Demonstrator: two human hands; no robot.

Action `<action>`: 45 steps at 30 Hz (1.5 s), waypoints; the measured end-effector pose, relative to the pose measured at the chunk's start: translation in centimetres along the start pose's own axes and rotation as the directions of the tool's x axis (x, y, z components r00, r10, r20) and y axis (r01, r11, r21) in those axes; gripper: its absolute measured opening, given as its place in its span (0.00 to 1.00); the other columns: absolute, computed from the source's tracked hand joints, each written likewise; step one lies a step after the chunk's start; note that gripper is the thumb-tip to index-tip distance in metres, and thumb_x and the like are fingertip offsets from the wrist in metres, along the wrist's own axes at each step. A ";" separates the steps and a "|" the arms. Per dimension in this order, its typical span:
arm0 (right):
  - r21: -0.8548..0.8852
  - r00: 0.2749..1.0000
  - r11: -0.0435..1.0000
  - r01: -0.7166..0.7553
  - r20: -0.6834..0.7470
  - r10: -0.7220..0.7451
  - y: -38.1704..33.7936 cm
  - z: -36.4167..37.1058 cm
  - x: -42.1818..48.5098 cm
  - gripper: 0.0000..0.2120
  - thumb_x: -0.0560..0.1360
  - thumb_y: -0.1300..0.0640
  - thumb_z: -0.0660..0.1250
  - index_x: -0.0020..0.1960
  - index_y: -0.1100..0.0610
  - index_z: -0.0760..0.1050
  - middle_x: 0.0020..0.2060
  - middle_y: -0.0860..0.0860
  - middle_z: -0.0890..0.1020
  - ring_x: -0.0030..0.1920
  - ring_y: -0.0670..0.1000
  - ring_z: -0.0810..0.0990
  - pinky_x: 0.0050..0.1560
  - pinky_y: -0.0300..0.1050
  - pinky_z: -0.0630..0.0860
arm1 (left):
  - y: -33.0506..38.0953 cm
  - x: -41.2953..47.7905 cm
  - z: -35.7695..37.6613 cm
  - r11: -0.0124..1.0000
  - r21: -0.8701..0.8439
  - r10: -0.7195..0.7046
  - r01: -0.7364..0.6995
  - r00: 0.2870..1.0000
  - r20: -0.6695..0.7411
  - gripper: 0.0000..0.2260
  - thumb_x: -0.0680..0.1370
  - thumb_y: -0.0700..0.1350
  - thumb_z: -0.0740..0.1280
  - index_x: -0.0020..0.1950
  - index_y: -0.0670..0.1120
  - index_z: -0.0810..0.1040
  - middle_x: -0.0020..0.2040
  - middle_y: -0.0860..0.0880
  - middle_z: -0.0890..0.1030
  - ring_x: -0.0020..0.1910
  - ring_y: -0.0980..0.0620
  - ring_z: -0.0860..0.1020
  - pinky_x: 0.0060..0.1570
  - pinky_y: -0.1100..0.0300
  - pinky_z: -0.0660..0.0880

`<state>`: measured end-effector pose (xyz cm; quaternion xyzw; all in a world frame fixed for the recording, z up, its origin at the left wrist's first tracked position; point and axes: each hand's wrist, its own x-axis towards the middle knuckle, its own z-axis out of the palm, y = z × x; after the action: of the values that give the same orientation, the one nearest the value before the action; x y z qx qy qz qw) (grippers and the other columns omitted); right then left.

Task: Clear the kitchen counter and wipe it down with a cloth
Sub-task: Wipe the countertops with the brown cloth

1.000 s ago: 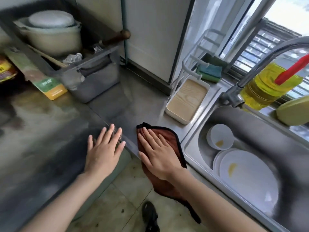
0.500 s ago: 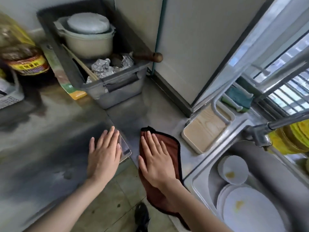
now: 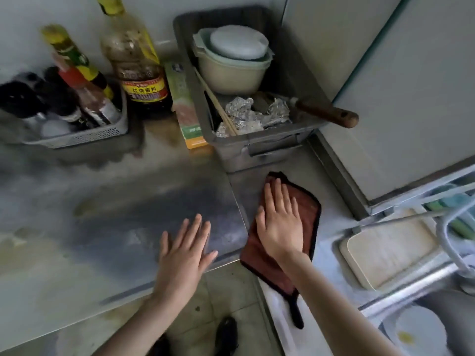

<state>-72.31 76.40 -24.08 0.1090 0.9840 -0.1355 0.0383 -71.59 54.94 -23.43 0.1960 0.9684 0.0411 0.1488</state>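
Note:
A reddish-brown cloth [image 3: 307, 209] with a dark edge lies flat on the steel counter [image 3: 108, 227] in the inner corner, its near end hanging over the front edge. My right hand [image 3: 279, 222] presses flat on the cloth, fingers straight and pointing toward the grey tub. My left hand [image 3: 183, 253] rests flat on the bare counter just left of the cloth, fingers spread, holding nothing.
A grey tub [image 3: 257, 140] with bowls, foil, chopsticks and a wooden-handled knife stands right behind the cloth. A basket of bottles [image 3: 77, 134] and a big sauce bottle [image 3: 136, 62] sit at back left. A cutting board tray [image 3: 388, 250] and a sink with plates [image 3: 416, 327] lie to the right.
My right hand has pushed the cloth forward toward the grey tub. My view swung left, bringing the bottles into sight. My left hand stays flat on the counter.

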 end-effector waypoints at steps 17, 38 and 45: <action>0.288 0.990 0.957 0.032 0.126 -0.070 -7.9 0.9 0.2 0.24 0.80 0.46 0.39 0.76 0.45 0.43 0.76 0.46 0.42 0.75 0.46 0.37 0.74 0.47 0.37 | -0.3 -2.3 -0.8 0.882 -0.459 -0.275 0.105 0.906 -0.322 0.26 0.80 0.58 0.43 0.71 0.48 0.65 0.74 0.53 0.59 0.74 0.53 0.54 0.70 0.45 0.52; 0.021 0.975 0.979 -0.201 -0.097 0.202 3.3 0.7 -1.2 0.29 0.78 0.48 0.39 0.76 0.58 0.52 0.76 0.52 0.54 0.76 0.51 0.50 0.74 0.47 0.46 | -0.7 5.2 0.3 0.926 -0.150 -0.375 0.346 0.891 -0.256 0.27 0.79 0.53 0.45 0.72 0.38 0.62 0.73 0.41 0.62 0.71 0.42 0.62 0.65 0.43 0.64; 0.018 0.990 0.991 -0.131 -0.041 0.131 1.1 -0.2 -0.9 0.30 0.77 0.45 0.39 0.76 0.54 0.53 0.76 0.50 0.52 0.76 0.53 0.46 0.73 0.52 0.41 | 1.8 3.8 0.8 0.995 0.020 0.104 -0.102 0.975 -0.198 0.24 0.80 0.55 0.46 0.73 0.47 0.61 0.74 0.51 0.62 0.72 0.49 0.61 0.66 0.45 0.65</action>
<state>-71.20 77.32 -24.04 0.1765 0.9743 -0.1379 0.0255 -74.08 58.08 -25.01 0.2415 0.9671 0.0636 0.0481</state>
